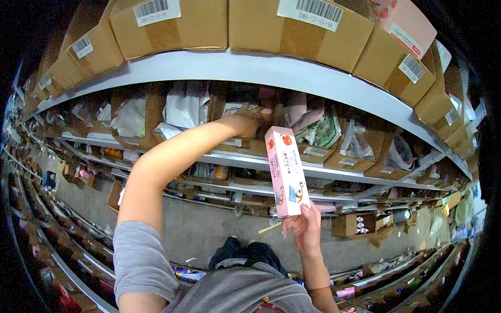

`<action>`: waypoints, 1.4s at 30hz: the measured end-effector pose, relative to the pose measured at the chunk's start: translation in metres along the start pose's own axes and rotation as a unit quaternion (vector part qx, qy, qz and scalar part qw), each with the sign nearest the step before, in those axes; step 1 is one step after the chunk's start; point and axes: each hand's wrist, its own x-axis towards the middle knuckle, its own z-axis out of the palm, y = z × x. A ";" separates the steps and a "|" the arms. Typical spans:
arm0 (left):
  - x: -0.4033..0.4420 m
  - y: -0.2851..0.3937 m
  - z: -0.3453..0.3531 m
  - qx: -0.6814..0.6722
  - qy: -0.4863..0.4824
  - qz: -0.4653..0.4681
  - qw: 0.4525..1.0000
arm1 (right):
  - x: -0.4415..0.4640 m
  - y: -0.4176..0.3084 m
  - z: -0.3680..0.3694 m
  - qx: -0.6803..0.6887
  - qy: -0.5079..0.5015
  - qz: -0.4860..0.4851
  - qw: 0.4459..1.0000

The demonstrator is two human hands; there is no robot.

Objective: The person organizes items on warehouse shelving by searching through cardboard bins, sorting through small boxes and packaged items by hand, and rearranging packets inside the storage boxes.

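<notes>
A long pink and white box with red fruit pictures is held upright at its lower end by my right hand, fingers closed round it. My left hand reaches into a cardboard bin on the shelf, over a white printed packet. Its fingers are partly lost in shadow, so what they touch is unclear. Just right of it, in the neighbouring bin, lie pink items and a green and white bag.
Above runs a pale shelf beam with labelled cardboard boxes on it. Bins with plastic-wrapped goods line the shelf on both sides. Lower shelves cross below. An open carton stands on the floor at the right.
</notes>
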 end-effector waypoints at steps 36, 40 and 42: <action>-0.034 0.000 -0.027 -0.719 0.034 -0.064 0.691 | 0.106 0.011 0.026 0.105 -0.054 0.080 0.990; -0.030 -0.011 -0.021 -0.747 0.019 -0.047 0.663 | 0.097 0.002 0.023 0.067 -0.051 0.072 0.994; -0.011 -0.020 -0.014 -0.740 -0.001 -0.119 0.662 | 0.089 0.001 0.026 0.054 -0.051 0.059 0.996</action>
